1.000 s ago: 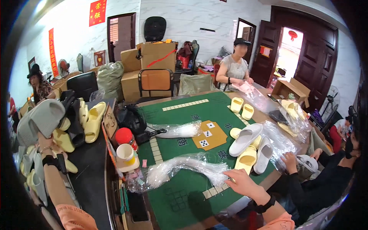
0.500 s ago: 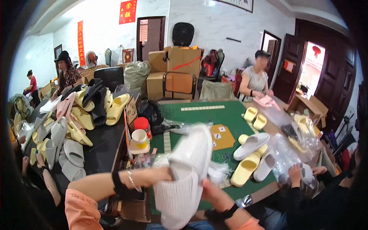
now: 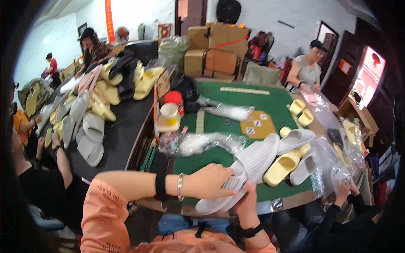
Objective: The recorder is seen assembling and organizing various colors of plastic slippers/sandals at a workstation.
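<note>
A pair of ribbed, pale grey slide slippers [image 3: 255, 158], pressed together, is held tilted over the near edge of the green mat [image 3: 202, 168], toes pointing up and right. My left hand [image 3: 213, 180] lies across the heel part with its fingers over the edge. Beneath, my right hand [image 3: 248, 203] grips the side, thumb up; its other fingers are mostly hidden. Just beyond them are a yellow slide slipper [image 3: 282, 168] and grey slide slippers [image 3: 304, 168]. Clear plastic bags [image 3: 198, 143] with white contents lie behind my left hand.
On the dark table [image 3: 122, 135] at left lies a heap of slippers [image 3: 101, 95] in several colours. A cup [image 3: 169, 114] and a red-lidded jar [image 3: 174, 99] stand at the mat's left edge. Co-workers sit around; one handles a pink slipper [image 3: 311, 99] at far right.
The grey slippers have swung from nearly upright to a flatter tilt toward the right. My left hand has moved from the slipper's opening to the heel part. The view has shifted left and down.
</note>
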Available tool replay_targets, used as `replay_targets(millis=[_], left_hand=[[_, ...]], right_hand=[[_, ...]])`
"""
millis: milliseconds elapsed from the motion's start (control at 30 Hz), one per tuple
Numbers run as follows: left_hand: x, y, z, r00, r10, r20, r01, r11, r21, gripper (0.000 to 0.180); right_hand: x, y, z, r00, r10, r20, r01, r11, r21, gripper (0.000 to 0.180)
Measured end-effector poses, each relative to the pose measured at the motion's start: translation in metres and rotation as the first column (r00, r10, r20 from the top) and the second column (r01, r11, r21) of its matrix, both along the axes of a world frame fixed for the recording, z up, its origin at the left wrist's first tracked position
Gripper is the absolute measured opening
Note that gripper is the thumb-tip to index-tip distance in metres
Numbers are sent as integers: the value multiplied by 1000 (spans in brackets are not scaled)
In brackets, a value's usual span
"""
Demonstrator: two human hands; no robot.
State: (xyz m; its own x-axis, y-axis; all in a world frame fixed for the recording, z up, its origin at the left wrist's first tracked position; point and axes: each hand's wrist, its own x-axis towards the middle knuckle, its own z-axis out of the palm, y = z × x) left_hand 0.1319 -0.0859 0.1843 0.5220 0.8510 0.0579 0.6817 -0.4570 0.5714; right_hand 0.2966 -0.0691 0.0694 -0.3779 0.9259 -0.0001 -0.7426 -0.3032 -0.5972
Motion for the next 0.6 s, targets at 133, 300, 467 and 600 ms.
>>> replay_targets(millis=[133,300,467,600], left_hand=[[-9,-5,-11,993,-103,-48,102,994,-27,44],[-48,-24,-31,832,-287,-475,380,918,113,25],[-72,-12,-63,692,-190,-697,611,668,425,5],[-82,-1,-77,596,-133,-792,722,519,457,4]], right_hand=[[5,-6,14,960,-239,144,244,970,-16,57],[45,32,33,989,-141,34,143,989,-46,66],[41,34,14,969,204,140,-163,953,-256,55],[41,56,-51,895,432,111,-342,825,-450,35]])
